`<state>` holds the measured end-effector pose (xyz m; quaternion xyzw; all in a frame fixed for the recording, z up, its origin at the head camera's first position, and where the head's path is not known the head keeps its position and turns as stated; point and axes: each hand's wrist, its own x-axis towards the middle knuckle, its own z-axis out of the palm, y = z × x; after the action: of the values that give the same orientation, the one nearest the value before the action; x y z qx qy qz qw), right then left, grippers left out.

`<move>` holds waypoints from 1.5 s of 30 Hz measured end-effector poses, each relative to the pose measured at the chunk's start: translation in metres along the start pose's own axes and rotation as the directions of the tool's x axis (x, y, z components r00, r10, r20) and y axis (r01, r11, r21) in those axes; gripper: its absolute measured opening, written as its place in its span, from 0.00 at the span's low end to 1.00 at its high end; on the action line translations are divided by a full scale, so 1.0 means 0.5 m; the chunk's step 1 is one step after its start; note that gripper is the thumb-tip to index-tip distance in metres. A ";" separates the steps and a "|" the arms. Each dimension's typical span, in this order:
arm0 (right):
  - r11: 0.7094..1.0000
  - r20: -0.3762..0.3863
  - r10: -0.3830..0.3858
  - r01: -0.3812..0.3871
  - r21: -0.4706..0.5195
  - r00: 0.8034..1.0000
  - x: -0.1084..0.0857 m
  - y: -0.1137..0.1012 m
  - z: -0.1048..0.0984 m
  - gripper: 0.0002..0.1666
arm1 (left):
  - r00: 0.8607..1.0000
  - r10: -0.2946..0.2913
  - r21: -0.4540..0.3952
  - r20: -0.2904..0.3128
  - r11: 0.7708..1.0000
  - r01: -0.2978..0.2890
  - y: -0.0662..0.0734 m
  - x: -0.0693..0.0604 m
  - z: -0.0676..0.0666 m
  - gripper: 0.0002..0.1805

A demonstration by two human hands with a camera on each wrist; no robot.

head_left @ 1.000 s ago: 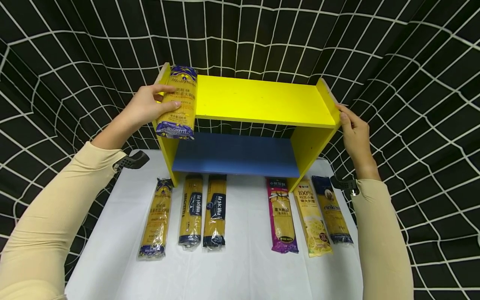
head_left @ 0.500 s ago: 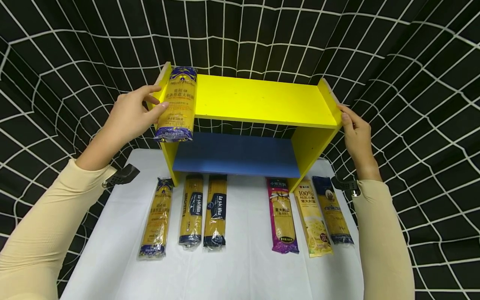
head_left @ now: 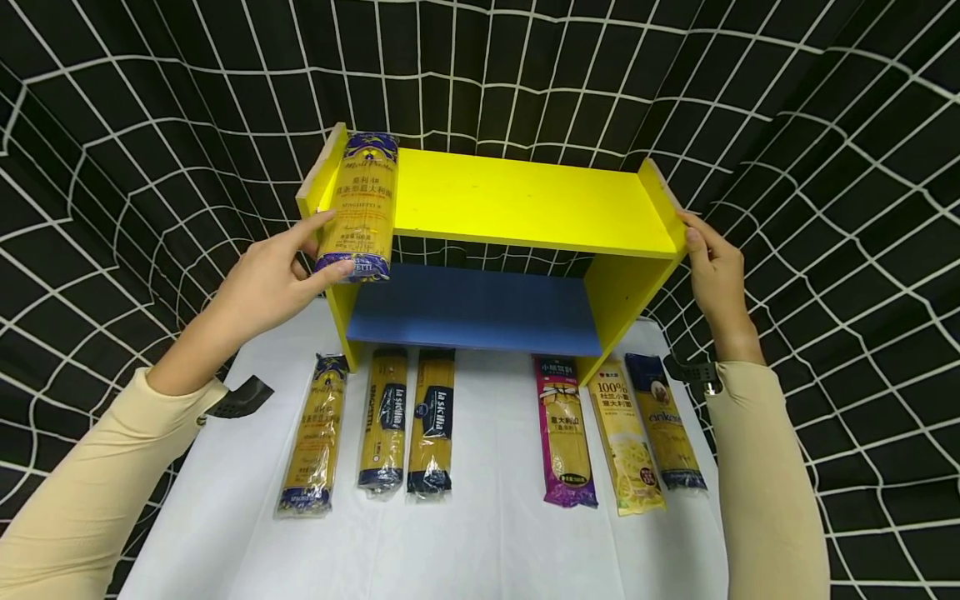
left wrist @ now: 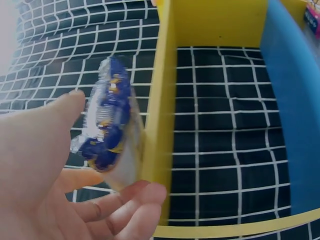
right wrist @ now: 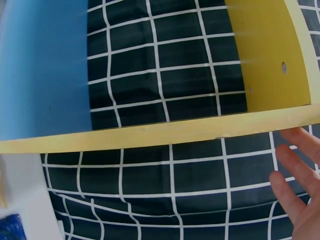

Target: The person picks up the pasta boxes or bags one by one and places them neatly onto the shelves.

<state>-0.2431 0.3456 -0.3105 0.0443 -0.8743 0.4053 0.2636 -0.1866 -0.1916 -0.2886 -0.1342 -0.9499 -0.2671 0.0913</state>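
We have our left hand (head_left: pixel 262 282) loosely spread, touching the near end of a yellow-and-blue plastic spaghetti bag (head_left: pixel 366 187) — it lies leftmost atop the yellow-and-blue shelf unit (head_left: pixel 517 200). Our right hand (head_left: pixel 717 279), fingers nearly straight, touches the right side panel (head_left: pixel 660 207).

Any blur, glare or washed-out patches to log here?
Head view: glints streak the leftmost lower spaghetti pack; left wrist view: the upper spaghetti pack is blurred, top-left corner washed out; right wrist view: the blue shelf board looks soft.
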 end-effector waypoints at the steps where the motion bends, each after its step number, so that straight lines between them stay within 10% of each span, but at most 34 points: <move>1: 1.000 0.000 0.000 0.000 0.003 1.000 0.000 0.001 0.000 0.23 | 1.000 0.000 0.000 0.010 1.000 0.000 -0.002 -0.001 0.004 0.45; 12: 1.000 0.008 0.011 -0.011 -0.004 1.000 0.002 0.015 0.002 0.23 | 0.998 0.016 0.026 -0.068 1.000 -0.014 -0.017 0.001 0.040 0.45; 20: 1.000 -0.002 0.011 -0.011 -0.017 1.000 0.025 0.074 0.009 0.22 | 0.993 0.020 0.048 -0.116 0.999 -0.015 -0.021 0.009 0.042 0.44; 45: 1.000 -0.014 -0.003 0.003 -0.011 1.000 0.022 0.068 0.010 0.22 | 0.986 -0.062 0.053 -0.152 0.996 0.071 -0.040 0.040 0.036 0.43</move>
<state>-0.2643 0.3659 -0.3309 0.0415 -0.8745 0.4005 0.2704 -0.2136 -0.1941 -0.3086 -0.0790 -0.9516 -0.2517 0.1575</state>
